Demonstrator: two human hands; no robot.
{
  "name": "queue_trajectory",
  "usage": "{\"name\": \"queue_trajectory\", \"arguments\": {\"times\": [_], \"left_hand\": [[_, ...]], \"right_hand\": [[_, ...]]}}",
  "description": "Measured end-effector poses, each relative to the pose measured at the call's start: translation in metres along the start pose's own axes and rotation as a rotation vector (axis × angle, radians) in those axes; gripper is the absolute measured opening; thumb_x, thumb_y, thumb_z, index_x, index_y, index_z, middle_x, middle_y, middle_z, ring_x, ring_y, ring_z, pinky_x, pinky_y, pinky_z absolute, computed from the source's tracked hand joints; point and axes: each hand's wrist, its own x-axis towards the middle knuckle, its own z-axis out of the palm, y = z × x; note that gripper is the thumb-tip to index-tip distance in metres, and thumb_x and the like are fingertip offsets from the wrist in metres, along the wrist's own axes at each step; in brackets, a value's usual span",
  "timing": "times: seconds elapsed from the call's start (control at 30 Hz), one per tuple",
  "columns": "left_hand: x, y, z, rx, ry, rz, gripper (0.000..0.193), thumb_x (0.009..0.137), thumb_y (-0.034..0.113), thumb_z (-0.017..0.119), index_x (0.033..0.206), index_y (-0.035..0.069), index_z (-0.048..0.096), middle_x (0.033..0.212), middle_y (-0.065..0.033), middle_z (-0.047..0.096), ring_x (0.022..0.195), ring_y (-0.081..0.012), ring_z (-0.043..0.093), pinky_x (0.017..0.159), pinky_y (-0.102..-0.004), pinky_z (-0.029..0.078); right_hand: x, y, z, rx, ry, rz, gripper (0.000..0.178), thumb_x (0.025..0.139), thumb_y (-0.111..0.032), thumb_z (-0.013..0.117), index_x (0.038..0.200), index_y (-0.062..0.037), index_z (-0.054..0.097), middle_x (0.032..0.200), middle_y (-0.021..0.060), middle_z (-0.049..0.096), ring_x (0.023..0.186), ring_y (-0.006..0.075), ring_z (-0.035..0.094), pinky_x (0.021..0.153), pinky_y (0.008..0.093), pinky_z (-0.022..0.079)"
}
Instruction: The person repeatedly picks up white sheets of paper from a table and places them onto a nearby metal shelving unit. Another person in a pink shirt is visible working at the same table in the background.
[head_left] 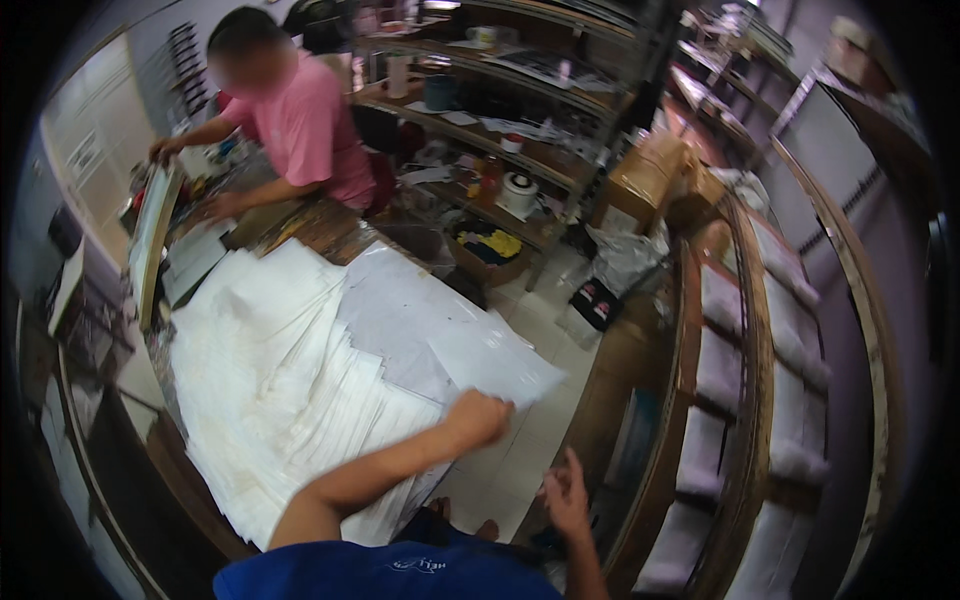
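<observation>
Wooden bench [335, 232] is strewn with white sheets [270, 340] beside the left grip [482, 418], curled at the edge of a glossy sheet [440, 310]; its hold cannot be told. The right grip [566, 495] is spread, empty.

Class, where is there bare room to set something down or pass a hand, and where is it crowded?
Bare wood lies between the white sheets and the person in pink; bare floor shows between left hand and right hand. Crowded: the shelves.
</observation>
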Motion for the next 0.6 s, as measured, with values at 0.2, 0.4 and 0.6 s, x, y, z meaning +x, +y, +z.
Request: {"name": "queue_trajectory", "arguments": {"times": [0.2, 0.4, 0.6], "left_hand": [[-0.034, 0.135, -0.017, -0.347, -0.057, 0.27, 0.011, 0.077, 0.017, 0.061, 0.079, 0.006, 0.062, 0.069, -0.0105, 0.065, 0.062, -0.0303, 0.064, 0.061, -0.0442, 0.05], [-0.027, 0.19, -0.058, -0.692, -0.045, 0.644, 0.012, 0.079, 0.014, 0.068, 0.087, 0.005, 0.066, 0.066, -0.0066, 0.061, 0.063, -0.0251, 0.06, 0.065, -0.0364, 0.043], [-0.014, 0.177, -0.048, -0.529, -0.08, 0.552, 0.011, 0.081, 0.01, 0.066, 0.09, 0.004, 0.064, 0.069, -0.0081, 0.061, 0.062, -0.0252, 0.057, 0.068, -0.0372, 0.041]], "right_hand": [[-0.015, -0.055, -0.035, -0.41, 0.035, -0.151, 0.026, 0.092, -0.013, 0.05, 0.11, 0.0018, 0.06, 0.095, 0.019, 0.064, 0.083, 0.033, 0.063, 0.077, 0.038, 0.049], [-0.113, -0.117, -0.122, -0.452, 0.347, 0.057, 0.019, 0.09, -0.015, 0.056, 0.101, 0.0002, 0.062, 0.099, 0.016, 0.062, 0.079, 0.0272, 0.062, 0.072, 0.0349, 0.049], [-0.304, -0.191, -0.193, -0.341, 1.109, 0.214, 0.027, 0.09, -0.018, 0.061, 0.115, -0.011, 0.054, 0.074, -0.0072, 0.056, 0.068, 0.0013, 0.048, 0.057, 0.0193, 0.039]]}}
